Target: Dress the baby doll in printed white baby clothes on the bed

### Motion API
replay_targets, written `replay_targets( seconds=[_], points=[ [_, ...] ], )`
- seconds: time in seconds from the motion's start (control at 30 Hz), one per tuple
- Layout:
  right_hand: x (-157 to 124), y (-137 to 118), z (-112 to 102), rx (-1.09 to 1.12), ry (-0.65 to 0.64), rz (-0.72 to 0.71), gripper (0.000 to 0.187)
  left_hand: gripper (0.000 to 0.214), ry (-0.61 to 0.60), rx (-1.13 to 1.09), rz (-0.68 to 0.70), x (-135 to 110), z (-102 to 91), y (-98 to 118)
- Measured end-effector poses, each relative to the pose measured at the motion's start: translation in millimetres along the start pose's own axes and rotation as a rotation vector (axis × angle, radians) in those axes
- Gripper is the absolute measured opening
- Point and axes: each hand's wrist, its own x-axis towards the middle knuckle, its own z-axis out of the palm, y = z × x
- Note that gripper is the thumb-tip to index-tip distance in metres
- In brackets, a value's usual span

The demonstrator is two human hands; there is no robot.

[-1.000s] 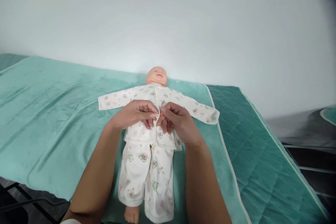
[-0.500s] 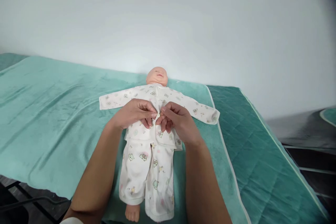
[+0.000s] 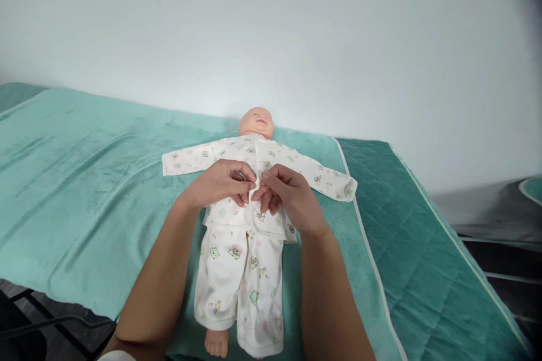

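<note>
A baby doll (image 3: 256,122) lies on its back, dressed in a white printed shirt (image 3: 228,149) and matching pants (image 3: 220,271). One bare foot (image 3: 216,343) sticks out of a pant leg; the other foot is hidden. Over the doll's belly, my left hand (image 3: 224,182) pinches the shirt's front edge between thumb and fingers. Just beside it my right hand (image 3: 283,189) pinches the front opening from the other side. A small button shows faintly between the fingertips. Both shirt sleeves spread out sideways, with no doll hands visible at the cuffs.
A light green blanket (image 3: 84,180) covers the bed under the doll. To the right lies a darker quilted cover (image 3: 427,248). Behind the bed stands a white wall (image 3: 271,39). At the lower left a dark frame and a cable (image 3: 63,320) show by the floor.
The view has shifted slightly, so the doll appears a little further right. Both hands stay pinched at the shirt front, with only small finger movements.
</note>
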Motion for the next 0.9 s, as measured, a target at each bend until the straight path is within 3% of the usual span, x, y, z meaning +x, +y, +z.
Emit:
replay_targets(
  seconds=[0.37, 0.9],
  points=[
    [-0.3, -0.2, -1.8, 0.005, -0.001, 0.007, 0.034, 0.013, 0.027, -0.067, 0.045, 1.5, 0.0, -3.5],
    [-2.6, -0.5, -2.9, -0.114, -0.068, -0.011, 0.029, 0.022, -0.099, -0.061, 0.076, 2.2, -6.8, -6.0]
  ],
)
